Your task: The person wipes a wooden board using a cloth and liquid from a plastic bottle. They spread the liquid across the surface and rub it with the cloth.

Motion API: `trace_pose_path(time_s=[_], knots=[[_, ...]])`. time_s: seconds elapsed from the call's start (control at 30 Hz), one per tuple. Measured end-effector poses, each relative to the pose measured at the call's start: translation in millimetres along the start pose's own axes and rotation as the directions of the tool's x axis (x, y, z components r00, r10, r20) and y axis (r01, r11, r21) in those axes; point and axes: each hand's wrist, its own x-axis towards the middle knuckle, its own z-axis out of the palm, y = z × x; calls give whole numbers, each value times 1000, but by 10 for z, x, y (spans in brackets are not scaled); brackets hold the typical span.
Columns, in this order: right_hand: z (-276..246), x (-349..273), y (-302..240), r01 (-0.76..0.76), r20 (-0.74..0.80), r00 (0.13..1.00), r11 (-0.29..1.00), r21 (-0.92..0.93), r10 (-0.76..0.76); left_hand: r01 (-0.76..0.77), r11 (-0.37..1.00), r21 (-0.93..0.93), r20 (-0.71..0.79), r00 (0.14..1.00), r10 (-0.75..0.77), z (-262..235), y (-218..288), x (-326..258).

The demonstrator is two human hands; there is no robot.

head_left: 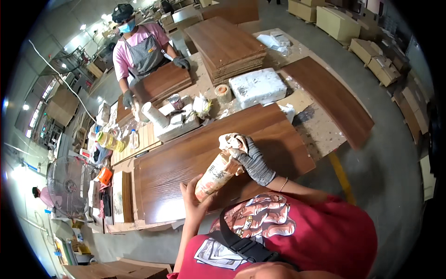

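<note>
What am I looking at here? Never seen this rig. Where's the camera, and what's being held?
No robot here: just a person's own two hands. There is one picture, from the left of two fisheye cameras worn on the head, looking down; that is why straight edges bend.

The left hand, bare, grips the lower end of a pale printed tube. The right hand, in a grey glove, holds its crumpled upper end. I can't tell whether the crumpled part is wrapping or cloth.

Below them lies a brown wood-grain board. Farther back are a stack of boards and a white block-shaped package. The person in the checked apron is a co-worker.
</note>
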Motion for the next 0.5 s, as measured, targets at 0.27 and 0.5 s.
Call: trace_pose_path(time_s=[0.27,0.5], knots=[[-580,192,-495,301,40,950,880,-366,-308,103,963,-247,172,983,-61,455,72,98],[-2182,722,-1527,309,18,807,396,-864,-590,71,978,-196,-129,987,-98,-46,-561,-153]])
